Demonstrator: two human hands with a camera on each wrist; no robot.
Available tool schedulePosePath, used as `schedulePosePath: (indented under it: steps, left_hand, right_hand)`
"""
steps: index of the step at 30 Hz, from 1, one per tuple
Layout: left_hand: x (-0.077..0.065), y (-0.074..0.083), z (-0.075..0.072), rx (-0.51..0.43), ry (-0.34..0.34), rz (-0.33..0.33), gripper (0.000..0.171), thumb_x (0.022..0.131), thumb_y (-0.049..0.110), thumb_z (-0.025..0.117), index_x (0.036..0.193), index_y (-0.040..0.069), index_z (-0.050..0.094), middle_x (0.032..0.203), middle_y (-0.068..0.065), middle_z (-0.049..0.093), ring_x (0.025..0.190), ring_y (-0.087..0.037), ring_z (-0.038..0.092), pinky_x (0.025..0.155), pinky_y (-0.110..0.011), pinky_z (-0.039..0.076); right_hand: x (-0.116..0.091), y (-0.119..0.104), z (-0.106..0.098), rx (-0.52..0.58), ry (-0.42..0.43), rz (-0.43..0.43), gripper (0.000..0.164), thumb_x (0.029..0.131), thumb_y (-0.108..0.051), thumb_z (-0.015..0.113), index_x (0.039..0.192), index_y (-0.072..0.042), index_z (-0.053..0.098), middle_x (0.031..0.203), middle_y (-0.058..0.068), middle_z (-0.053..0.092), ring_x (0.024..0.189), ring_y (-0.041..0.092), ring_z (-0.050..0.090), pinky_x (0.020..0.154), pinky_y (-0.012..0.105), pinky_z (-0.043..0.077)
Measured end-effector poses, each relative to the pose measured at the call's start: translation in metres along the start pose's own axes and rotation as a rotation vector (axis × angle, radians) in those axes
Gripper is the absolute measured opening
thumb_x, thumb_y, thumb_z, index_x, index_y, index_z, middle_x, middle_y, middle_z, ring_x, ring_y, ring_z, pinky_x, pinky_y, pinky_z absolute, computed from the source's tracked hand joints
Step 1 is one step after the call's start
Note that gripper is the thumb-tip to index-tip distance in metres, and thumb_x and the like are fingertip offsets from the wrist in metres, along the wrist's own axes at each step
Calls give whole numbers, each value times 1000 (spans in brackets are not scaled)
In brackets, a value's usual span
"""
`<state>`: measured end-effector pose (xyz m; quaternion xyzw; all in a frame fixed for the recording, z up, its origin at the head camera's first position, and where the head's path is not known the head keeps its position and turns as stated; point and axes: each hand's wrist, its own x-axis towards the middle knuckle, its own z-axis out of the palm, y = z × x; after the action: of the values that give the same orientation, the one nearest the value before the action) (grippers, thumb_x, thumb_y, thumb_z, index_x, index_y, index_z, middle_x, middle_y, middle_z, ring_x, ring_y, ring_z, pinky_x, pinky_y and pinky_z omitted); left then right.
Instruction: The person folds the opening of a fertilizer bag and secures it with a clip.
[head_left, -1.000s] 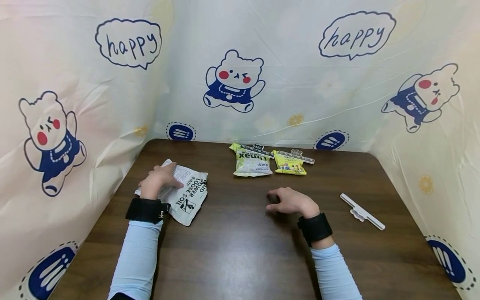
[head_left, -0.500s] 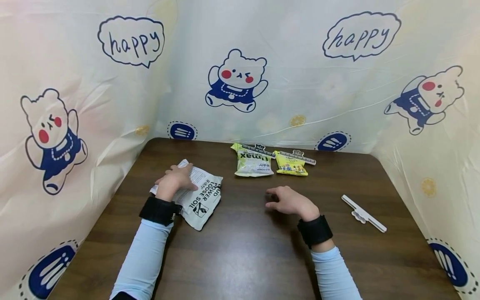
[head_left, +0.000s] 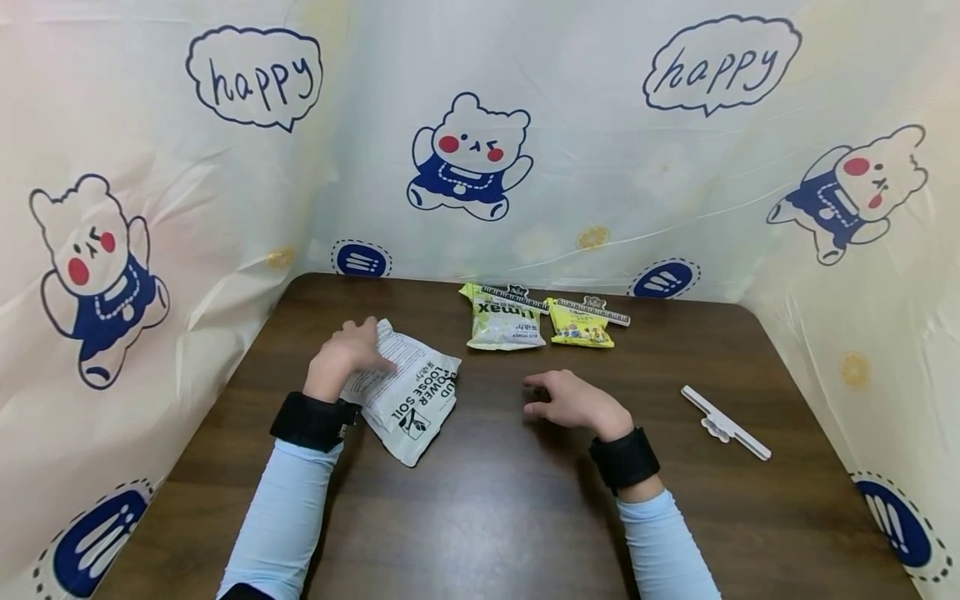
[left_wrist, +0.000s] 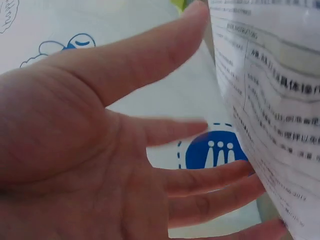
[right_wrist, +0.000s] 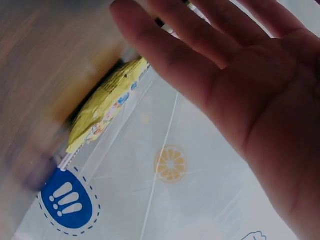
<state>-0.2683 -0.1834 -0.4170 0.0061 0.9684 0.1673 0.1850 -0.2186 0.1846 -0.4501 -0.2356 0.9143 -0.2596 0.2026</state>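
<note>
On the brown table's left part lies the LOOSE SOIL bag, its long axis running from far left to near right. The left hand, widely spread, meets its far-left edge without closing; the right hand is loosely open, holding nothing.

The left hand hides part of the white bag's left side in the head view, and the bag's fine print is too small to read there. In the left wrist view the picture's edge cuts off both bag and hand, and one finger is blurred. The right hand runs out of the right wrist view, where the worktop is smeared and small print on the yellow packet is illegible. Both sleeves leave the head view at its near edge.
</note>
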Motion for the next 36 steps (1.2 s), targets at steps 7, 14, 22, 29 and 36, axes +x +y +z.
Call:
schedulePosePath:
  steps: [7, 14, 22, 29, 36]
  left_hand:
    - [1, -4, -3, -3, -23, -57, 84, 90, 30, 83, 144, -18, 42, 134, -42, 44, 113, -51, 49, 99, -66, 46]
    - [3, -6, -1, 10, -5, -41, 87, 90, 29, 84, 145, -19, 37, 136, -43, 42, 114, -52, 49, 100, -67, 45]
    - [5, -3, 3, 25, -17, -39, 86, 90, 29, 84, 145, -19, 38, 137, -43, 43, 115, -52, 49, 100, -66, 45]
    - [2, 15, 10, 49, -23, 20, 85, 89, 28, 86, 144, -18, 40, 135, -40, 46, 113, -48, 51, 97, -63, 47]
    - [2, 28, 22, 86, -16, 60, 85, 89, 31, 86, 144, -16, 43, 138, -38, 46, 113, -47, 52, 98, -62, 47]
  right_hand:
    - [5, -4, 3, 12, 20, -65, 45, 103, -15, 70, 143, 4, 61, 133, 17, 68, 120, 31, 65, 100, 49, 51]
    - [9, -7, 6, 7, 36, -87, 43, 101, -10, 72, 140, 3, 63, 130, 17, 69, 117, 31, 67, 99, 48, 52]
    - [9, -12, 9, 17, 42, -93, 46, 100, -8, 72, 143, 3, 60, 136, 19, 66, 122, 34, 65, 102, 50, 51]
    - [8, -16, 9, 17, 65, -127, 47, 99, -6, 73, 143, 4, 60, 140, 20, 64, 125, 36, 63, 103, 52, 50]
    - [7, -19, 8, 17, 82, -163, 47, 98, -7, 75, 142, 4, 61, 139, 18, 64, 123, 37, 64, 101, 51, 51]
